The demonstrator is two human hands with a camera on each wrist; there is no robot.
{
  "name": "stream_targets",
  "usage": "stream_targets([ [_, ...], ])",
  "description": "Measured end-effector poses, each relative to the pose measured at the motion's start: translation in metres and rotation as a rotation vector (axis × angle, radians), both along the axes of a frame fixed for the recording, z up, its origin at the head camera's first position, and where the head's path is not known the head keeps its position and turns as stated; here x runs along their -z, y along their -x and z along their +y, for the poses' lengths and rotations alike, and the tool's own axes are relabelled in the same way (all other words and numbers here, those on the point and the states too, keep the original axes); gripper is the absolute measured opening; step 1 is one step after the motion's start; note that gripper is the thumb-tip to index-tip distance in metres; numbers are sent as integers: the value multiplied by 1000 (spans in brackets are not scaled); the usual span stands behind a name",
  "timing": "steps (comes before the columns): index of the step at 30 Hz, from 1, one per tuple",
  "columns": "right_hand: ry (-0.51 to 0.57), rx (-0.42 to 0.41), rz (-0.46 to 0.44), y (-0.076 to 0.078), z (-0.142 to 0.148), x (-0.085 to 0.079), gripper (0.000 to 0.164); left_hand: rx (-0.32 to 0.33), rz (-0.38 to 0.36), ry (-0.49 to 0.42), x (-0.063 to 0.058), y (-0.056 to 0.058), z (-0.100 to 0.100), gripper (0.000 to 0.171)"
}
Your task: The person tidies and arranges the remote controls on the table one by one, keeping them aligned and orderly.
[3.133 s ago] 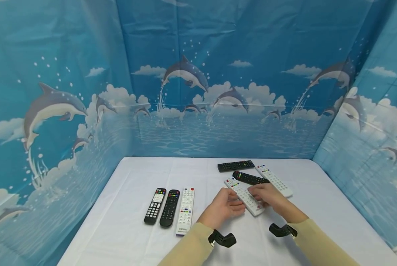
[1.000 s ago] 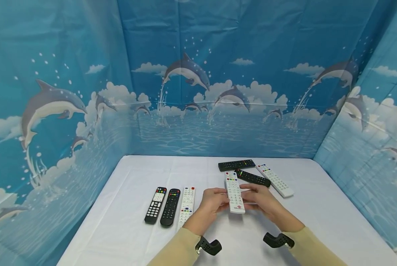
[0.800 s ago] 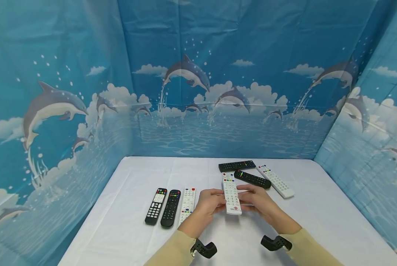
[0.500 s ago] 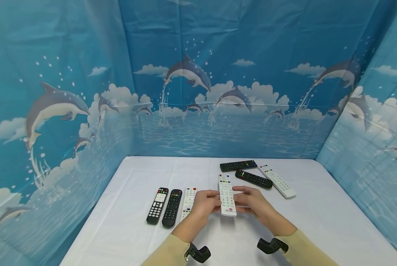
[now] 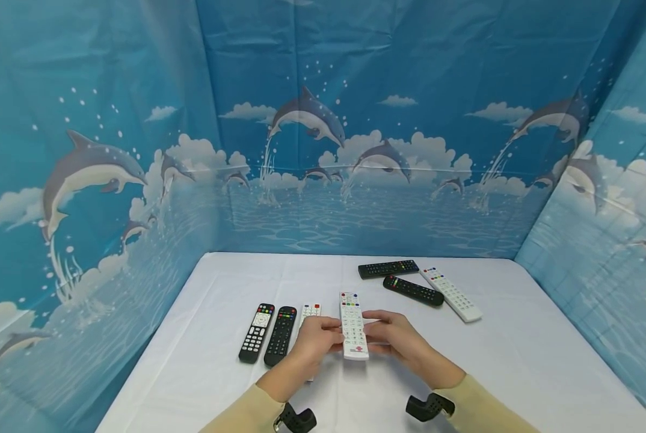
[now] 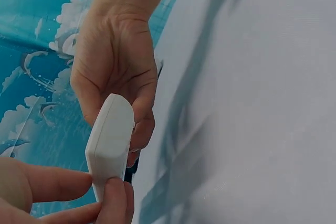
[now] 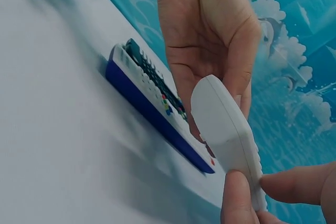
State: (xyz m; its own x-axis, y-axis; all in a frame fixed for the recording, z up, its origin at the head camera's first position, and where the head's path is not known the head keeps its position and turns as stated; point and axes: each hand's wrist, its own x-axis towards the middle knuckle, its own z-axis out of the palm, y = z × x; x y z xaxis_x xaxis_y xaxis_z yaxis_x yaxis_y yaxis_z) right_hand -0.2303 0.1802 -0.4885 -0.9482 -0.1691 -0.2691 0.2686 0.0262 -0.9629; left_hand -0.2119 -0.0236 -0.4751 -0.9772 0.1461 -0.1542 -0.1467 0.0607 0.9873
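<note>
A white remote control (image 5: 352, 328) is raised a little over the table, its buttons facing up and its long side pointing away from me. My left hand (image 5: 316, 341) pinches its left edge; my right hand (image 5: 396, 340) pinches the right edge. Both wrist views show the plain end of the white remote (image 6: 111, 135) between the fingers of the two hands. Just left of it lie a black remote with white buttons (image 5: 256, 334), an all-black remote (image 5: 281, 335) and another white remote (image 5: 310, 310), the last partly hidden by my left hand.
Farther back on the right lie two black remotes, one at the rear (image 5: 388, 269) and one nearer (image 5: 412, 291), with a white remote (image 5: 452, 294) slanting beside them. The white-covered table (image 5: 518, 361) is bordered by blue dolphin-print curtains (image 5: 323, 210).
Lying slanted among the right-hand remotes at first, the white remote was lifted between both hands, straightened and carried left. It now hovers close to the left-hand row.
</note>
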Motion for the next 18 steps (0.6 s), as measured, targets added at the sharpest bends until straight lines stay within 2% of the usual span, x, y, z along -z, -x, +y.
stream_targets([
  [7,12,-37,-25,-2,-10,0,56,39,1,51,-3,-1,-15,35],
  [18,68,-77,-89,-5,-22,1,59,43,-91,4,0,6,-33,31],
])
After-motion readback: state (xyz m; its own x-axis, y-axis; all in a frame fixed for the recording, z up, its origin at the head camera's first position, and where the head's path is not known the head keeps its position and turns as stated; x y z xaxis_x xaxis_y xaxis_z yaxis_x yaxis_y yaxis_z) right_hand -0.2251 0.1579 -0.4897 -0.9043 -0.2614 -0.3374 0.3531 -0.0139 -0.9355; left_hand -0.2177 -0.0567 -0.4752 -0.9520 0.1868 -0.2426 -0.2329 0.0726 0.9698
